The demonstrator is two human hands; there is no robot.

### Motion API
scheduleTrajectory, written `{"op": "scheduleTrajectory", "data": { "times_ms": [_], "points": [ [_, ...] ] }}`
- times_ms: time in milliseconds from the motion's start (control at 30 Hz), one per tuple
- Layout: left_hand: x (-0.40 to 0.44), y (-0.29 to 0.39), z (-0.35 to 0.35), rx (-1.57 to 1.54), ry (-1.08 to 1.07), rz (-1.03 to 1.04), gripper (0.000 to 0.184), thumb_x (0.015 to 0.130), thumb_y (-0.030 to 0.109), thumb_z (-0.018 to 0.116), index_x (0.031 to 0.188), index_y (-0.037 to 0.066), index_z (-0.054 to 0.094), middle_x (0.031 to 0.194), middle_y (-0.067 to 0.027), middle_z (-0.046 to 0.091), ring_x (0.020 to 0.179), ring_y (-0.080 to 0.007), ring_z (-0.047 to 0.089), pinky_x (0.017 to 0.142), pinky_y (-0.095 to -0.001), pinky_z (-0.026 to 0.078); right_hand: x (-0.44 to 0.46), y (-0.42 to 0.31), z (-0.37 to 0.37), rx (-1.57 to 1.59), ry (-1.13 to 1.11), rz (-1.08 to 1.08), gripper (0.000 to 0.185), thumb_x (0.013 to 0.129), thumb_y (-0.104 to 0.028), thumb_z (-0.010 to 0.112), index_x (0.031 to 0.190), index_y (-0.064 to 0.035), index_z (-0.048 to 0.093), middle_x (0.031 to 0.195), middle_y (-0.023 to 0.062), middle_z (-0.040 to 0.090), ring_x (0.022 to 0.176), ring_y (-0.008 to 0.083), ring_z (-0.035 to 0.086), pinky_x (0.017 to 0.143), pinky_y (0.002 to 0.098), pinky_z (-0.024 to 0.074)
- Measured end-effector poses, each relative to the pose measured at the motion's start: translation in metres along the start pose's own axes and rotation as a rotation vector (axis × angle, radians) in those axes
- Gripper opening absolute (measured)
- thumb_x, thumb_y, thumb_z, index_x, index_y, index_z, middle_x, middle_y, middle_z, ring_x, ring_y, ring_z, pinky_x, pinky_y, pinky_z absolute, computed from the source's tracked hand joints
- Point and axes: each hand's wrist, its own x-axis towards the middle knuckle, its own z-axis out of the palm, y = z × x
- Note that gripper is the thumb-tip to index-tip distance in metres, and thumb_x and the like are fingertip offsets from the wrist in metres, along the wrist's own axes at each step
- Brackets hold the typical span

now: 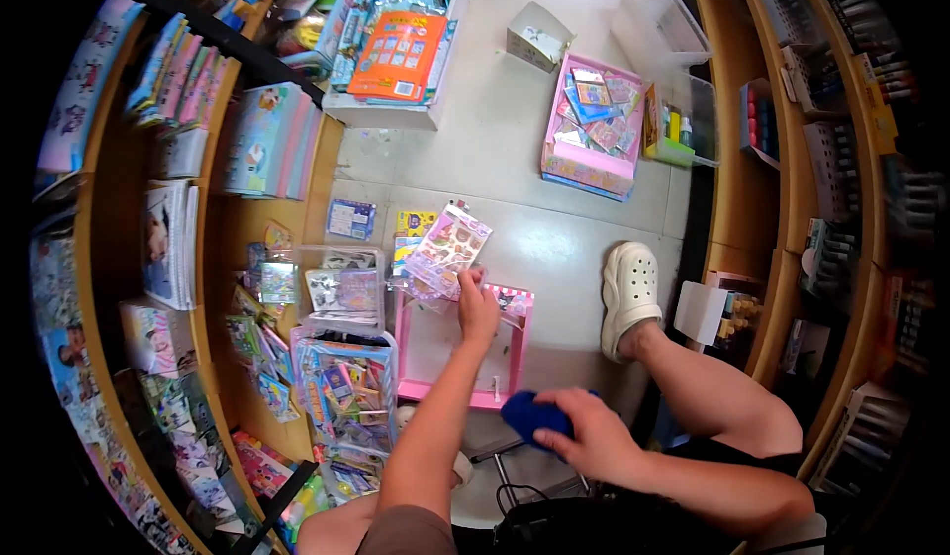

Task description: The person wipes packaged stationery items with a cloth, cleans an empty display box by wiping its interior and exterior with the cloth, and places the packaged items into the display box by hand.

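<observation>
Fingers of the left hand (477,310) pinch a sticker packet (457,241) by its lower end, over the far edge of a pink tray (404,357); the right hand (594,436) grasps a blue cloth (532,418) at the tray's near side. A light pinch near the packet's edge should avoid creasing it, and the cloth is best kept gathered so it drags nothing. Farther off, a pink box (618,176) holds small packets, a white box (381,110) holds an orange booklet (396,53), and a clear bin (389,355) holds colourful packs.
</observation>
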Motion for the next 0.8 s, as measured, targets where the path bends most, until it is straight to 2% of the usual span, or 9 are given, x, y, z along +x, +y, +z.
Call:
{"op": "scheduleTrajectory", "data": {
  "times_ms": [133,200,300,467,533,567,667,733,800],
  "points": [
    [-0.078,0.011,-0.015,-0.781,-0.22,-0.47,0.022,0.08,0.004,0.049,0.102,0.005,0.041,0.105,-0.0115,0.054,0.098,-0.0219,0.054,0.082,-0.037,0.044,0.009,0.01,0.009,0.106,0.278,-0.003,0.042,0.079,-0.015,0.064,0.117,-0.0062,0.047,0.106,0.019,0.054,0.097,0.0337,0.053,0.085,0.038,0.042],
    [-0.125,0.067,-0.03,-1.185,-0.236,-0.409,0.025,0.095,0.027,0.037,0.109,0.007,0.044,0.102,-0.0086,0.056,0.096,-0.0203,0.055,0.087,-0.0342,0.045,0.013,0.011,0.012,0.064,0.39,-0.101,0.04,0.079,-0.019,0.062,0.116,-0.0111,0.049,0.099,0.02,0.052,0.093,0.0382,0.051,0.08,0.0433,0.0425],
    [-0.169,0.142,-0.058,-1.481,-0.327,-0.608,0.042,0.096,0.039,0.029,0.122,0.008,0.04,0.109,-0.0082,0.054,0.105,-0.0203,0.051,0.095,-0.0368,0.038,0.007,0.011,0.02,-0.149,0.406,-0.165,0.043,0.077,-0.014,0.064,0.117,-0.0152,0.049,0.1,0.0199,0.047,0.093,0.0383,0.048,0.082,0.0416,0.0413],
    [-0.2,0.139,-0.095,-1.295,-0.259,-0.416,0.037,0.096,0.028,0.037,0.126,0.008,0.04,0.118,-0.009,0.051,0.11,-0.0205,0.05,0.093,-0.0375,0.04,0.02,0.018,0.025,-0.11,0.476,-0.091,0.039,0.077,-0.017,0.064,0.114,-0.0193,0.052,0.098,0.0197,0.049,0.086,0.039,0.053,0.077,0.0438,0.0455],
    [-0.213,0.141,-0.118,-1.26,-0.227,-0.388,0.033,0.095,0.023,0.04,0.124,0.008,0.043,0.116,-0.0082,0.053,0.108,-0.0205,0.052,0.09,-0.0373,0.043,0.034,0.036,0.028,0.018,0.359,-0.009,0.038,0.079,-0.018,0.063,0.115,-0.0147,0.051,0.094,0.0187,0.054,0.08,0.0345,0.058,0.074,0.0416,0.048],
    [-0.217,0.138,-0.127,-1.284,-0.235,-0.374,0.032,0.094,0.021,0.042,0.124,0.008,0.043,0.115,-0.0078,0.053,0.107,-0.0206,0.052,0.088,-0.037,0.045,0.037,0.042,0.033,0.375,0.227,0.026,0.035,0.083,-0.018,0.061,0.115,-0.0102,0.052,0.094,0.0146,0.059,0.08,0.0252,0.061,0.07,0.037,0.0507],
    [-0.227,0.131,-0.134,-1.11,-0.123,-0.347,0.023,0.094,0.021,0.044,0.111,0.007,0.048,0.099,-0.0044,0.056,0.094,-0.0147,0.055,0.08,-0.0305,0.046,0.016,0.014,0.034,0.868,-0.17,0.207,0.031,0.085,-0.016,0.058,0.115,-0.0076,0.052,0.096,0.0104,0.061,0.082,0.0184,0.061,0.069,0.0324,0.0517],
    [-0.226,0.11,-0.122,-0.807,0.06,-0.278,0.019,0.094,0.022,0.046,0.104,0.006,0.05,0.091,-0.0028,0.055,0.086,-0.0112,0.053,0.076,-0.027,0.045,0.005,0.001,0.044,0.94,-0.342,0.217,0.031,0.088,-0.019,0.055,0.117,-0.0103,0.05,0.096,0.0066,0.06,0.081,0.016,0.061,0.068,0.03,0.0519],
    [-0.23,0.112,-0.118,-0.801,0.171,-0.262,0.025,0.092,0.027,0.05,0.1,0.003,0.046,0.09,-0.0029,0.051,0.081,-0.0089,0.046,0.072,-0.0222,0.039,-0.003,-0.009,0.052,0.932,-0.326,0.24,0.032,0.088,-0.019,0.054,0.118,-0.011,0.048,0.096,0.0062,0.06,0.081,0.016,0.06,0.068,0.0302,0.052]
  ]
}}
